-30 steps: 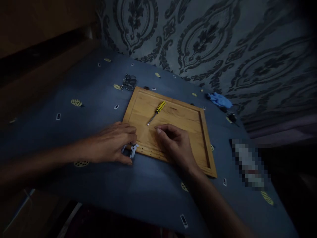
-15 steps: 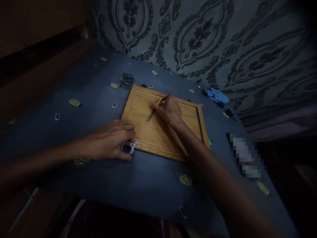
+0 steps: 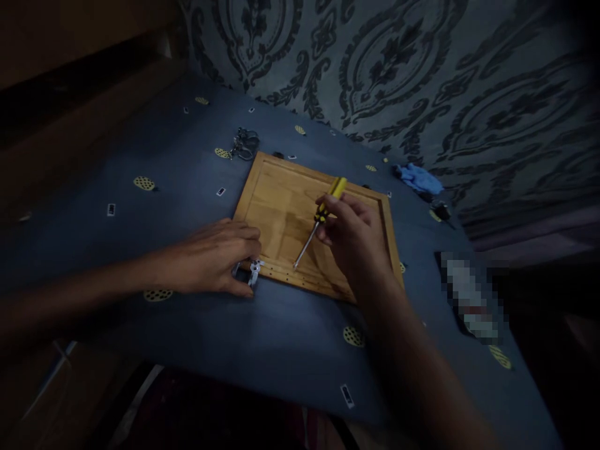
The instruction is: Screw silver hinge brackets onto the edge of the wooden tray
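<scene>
A wooden panel (image 3: pixel 276 212) with a raised frame lies on the blue patterned cover, with a row of small dark holes along its near edge. At its near left corner, a metal cabinet hinge (image 3: pixel 254 271) sits between the thumb and fingers of my left hand (image 3: pixel 225 256), which partly hide it. My right hand (image 3: pixel 351 228) grips a screwdriver (image 3: pixel 321 212) by its yellow and black handle. The screwdriver slants down to the left, its tip over the panel near the holes; whether it touches the wood I cannot tell.
A tangle of metal pieces (image 3: pixel 244 144) lies beyond the panel's far left corner. At the far right are a blue cloth-like item (image 3: pixel 419 179) and a small dark object (image 3: pixel 440 210). A blurred-out dark item (image 3: pixel 471 297) lies on the right. Patterned fabric (image 3: pixel 384 69) rises behind.
My right hand has moved right and nearer, bringing the screwdriver tip from the panel's middle toward the near edge holes. My left hand stays at the hinge. The view has shifted slightly.
</scene>
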Demonstrator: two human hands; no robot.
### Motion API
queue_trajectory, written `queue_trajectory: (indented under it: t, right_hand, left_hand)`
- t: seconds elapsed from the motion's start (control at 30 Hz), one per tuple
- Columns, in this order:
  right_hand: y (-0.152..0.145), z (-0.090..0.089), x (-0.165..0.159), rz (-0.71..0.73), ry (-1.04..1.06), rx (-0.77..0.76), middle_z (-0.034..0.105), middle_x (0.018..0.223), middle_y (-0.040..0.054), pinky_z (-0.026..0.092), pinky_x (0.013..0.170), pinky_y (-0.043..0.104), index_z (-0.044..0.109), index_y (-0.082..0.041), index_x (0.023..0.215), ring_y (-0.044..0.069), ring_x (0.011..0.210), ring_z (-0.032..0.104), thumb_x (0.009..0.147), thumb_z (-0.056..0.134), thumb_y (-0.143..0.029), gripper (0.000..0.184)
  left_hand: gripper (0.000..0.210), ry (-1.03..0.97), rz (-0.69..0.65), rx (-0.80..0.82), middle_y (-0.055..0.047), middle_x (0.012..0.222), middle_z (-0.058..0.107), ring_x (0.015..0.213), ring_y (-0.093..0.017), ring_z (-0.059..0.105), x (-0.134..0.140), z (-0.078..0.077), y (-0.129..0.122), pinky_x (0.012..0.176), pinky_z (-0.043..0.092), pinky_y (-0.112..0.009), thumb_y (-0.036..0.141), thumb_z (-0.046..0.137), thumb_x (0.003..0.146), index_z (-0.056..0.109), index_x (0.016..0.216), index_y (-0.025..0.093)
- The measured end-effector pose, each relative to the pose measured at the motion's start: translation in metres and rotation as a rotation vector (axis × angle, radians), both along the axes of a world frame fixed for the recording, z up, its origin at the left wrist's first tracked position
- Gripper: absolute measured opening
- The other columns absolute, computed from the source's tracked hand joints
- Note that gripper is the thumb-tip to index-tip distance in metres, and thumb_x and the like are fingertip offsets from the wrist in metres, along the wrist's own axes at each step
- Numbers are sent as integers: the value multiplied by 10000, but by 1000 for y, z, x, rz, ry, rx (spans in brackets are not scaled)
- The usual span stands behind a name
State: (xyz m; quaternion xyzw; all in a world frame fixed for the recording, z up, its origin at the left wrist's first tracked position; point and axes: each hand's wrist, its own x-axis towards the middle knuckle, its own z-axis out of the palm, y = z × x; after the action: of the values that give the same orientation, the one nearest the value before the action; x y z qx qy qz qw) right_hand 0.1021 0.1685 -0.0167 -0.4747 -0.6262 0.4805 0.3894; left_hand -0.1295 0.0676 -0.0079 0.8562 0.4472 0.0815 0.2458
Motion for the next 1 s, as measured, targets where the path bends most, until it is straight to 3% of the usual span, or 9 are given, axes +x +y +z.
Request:
queue_trajectory:
  t: [0.1,0.27,0.63,1.0]
  right_hand:
    - [-40,12,1,36,251,157,582,672,-67,462,407,205,660,-211,877,75,441,583,899,809,-521,345]
    - [-77,16,-7,14,303,426,682,821,-31,595,476,240,693,-219,994,103,535,696,1007,760,-407,200]
    - [-78,-1,-7,88,163,545,695,889,-28,655,557,240,650,-246,1075,105,594,729,1077,654,-323,77]
    - [-76,-4,-9,124,110,572,673,890,-40,649,576,250,629,-250,1085,105,602,731,1074,637,-264,19]
  left_hand:
    - [323,-6,-8,-11,2,964,627,963,-218,609,0,0,0,859,378,-329,338,920,849,645,915,182]
    - [340,-15,-8,5,-3,997,634,995,-221,625,0,0,0,867,382,-325,340,926,845,670,999,178]
    - [330,-49,6,6,2,975,628,967,-219,619,-1,-1,0,869,388,-329,303,937,827,661,952,172]
    - [327,-57,-5,24,8,963,635,918,-210,608,-1,-2,0,848,385,-326,326,923,840,640,916,182]
